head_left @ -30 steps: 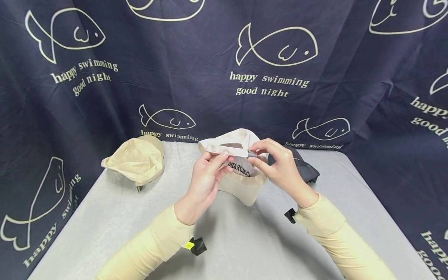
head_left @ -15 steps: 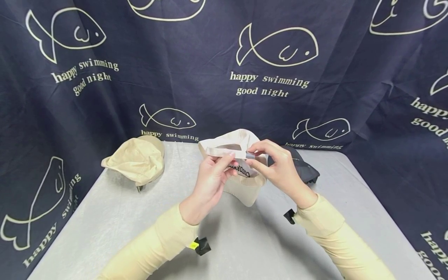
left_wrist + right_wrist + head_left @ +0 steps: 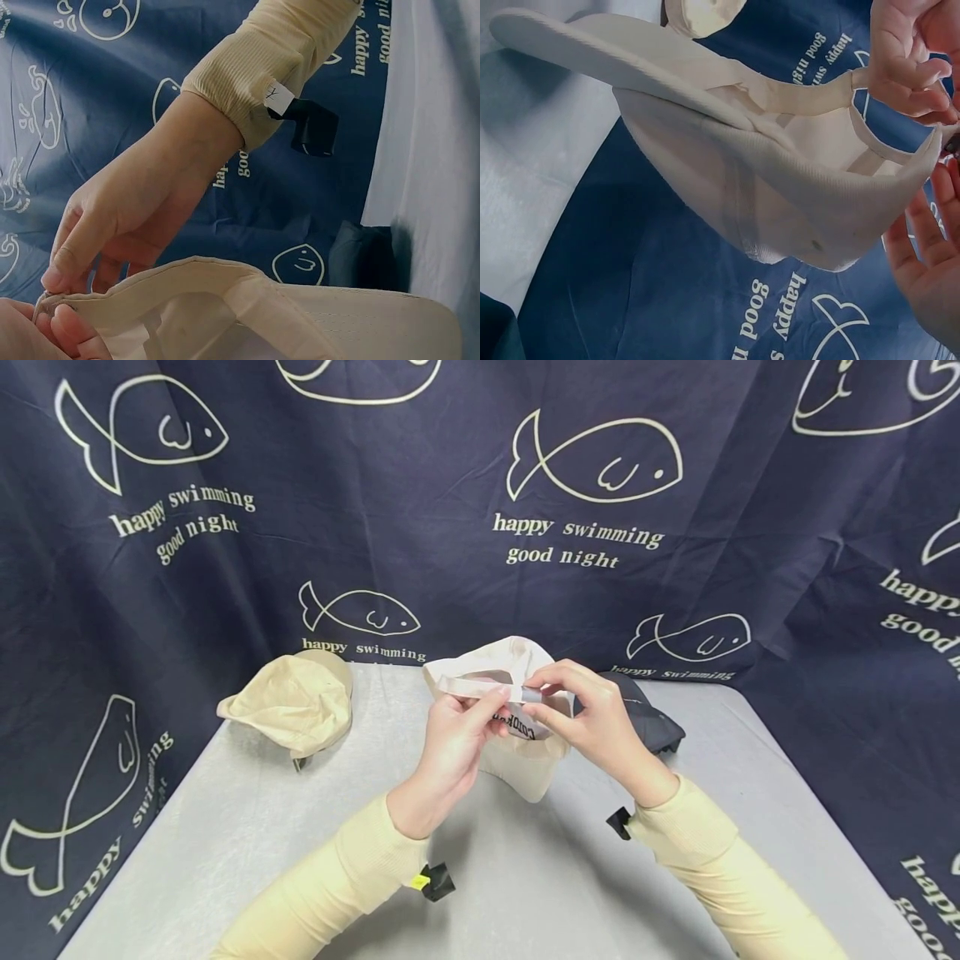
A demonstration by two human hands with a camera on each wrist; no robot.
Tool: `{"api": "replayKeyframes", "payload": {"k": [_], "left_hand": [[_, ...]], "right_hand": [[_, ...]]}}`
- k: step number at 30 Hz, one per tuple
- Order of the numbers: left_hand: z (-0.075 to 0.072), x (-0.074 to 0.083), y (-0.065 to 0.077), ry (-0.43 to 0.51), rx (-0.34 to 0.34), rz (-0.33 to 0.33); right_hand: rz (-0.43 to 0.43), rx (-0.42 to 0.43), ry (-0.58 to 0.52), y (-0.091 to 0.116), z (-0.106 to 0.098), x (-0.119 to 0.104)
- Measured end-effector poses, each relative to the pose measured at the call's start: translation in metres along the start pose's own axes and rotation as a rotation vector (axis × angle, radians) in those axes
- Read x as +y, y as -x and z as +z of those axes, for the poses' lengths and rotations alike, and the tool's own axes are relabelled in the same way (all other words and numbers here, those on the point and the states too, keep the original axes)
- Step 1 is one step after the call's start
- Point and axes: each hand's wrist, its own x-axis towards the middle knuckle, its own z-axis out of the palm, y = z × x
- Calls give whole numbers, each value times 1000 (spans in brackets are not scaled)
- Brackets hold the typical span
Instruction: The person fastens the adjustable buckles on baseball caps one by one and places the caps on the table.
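Note:
A cream baseball cap [image 3: 521, 770] is held up over the table, its brim toward the person and dark lettering showing inside the crown. My left hand [image 3: 457, 739] pinches the white strap [image 3: 468, 686] at the back opening between thumb and fingers. Just beside it, my right hand [image 3: 592, 710] pinches the strap's end, where a small grey piece [image 3: 531, 694] shows between thumb and forefinger. In the right wrist view, the cap's crown [image 3: 727, 172] hangs sideways with both hands meeting at the strap. Fingers partly hide the fastening.
Another beige cap [image 3: 292, 702] lies on the grey table [image 3: 525, 893] at the left. A dark cap [image 3: 652, 718] sits at the right, partly behind the right hand. A navy curtain [image 3: 450, 485] with fish prints closes off the back and sides.
My left hand has slid right along the strap, closer to the right hand. The grey piece and right fingertips have shifted slightly left. The cap stays nearly in place.

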Motion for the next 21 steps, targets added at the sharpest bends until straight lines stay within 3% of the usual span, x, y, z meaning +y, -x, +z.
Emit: {"api": "replayKeyframes", "payload": {"k": [21], "left_hand": [[7, -2, 0, -31, 25, -11]], "right_hand": [[-20, 10, -27, -2, 3, -5]]}}
